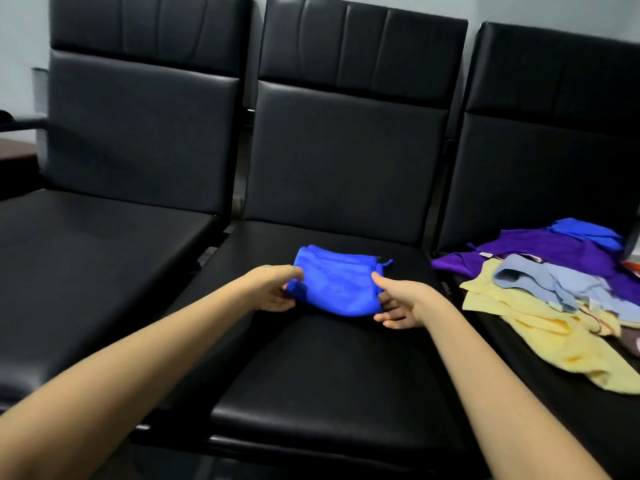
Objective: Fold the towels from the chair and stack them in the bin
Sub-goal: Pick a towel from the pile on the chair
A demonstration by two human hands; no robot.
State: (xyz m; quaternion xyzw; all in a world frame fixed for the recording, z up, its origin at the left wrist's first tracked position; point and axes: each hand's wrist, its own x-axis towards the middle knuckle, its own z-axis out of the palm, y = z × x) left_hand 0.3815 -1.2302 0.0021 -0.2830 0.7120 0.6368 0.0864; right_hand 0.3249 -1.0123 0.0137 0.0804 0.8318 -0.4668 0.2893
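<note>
A folded bright blue towel [337,282] lies on the seat of the middle black chair [332,368]. My left hand [277,289] grips its left edge, thumb on top and fingers tucked under. My right hand [398,299] holds the right edge the same way. On the right chair's seat lies a loose pile of unfolded towels [554,289]: purple, pale blue, yellow and another blue one. No bin is in view.
Three black padded chairs stand side by side against a pale wall. The left chair [104,254] has a bare seat. A dark table edge [14,154] shows at the far left.
</note>
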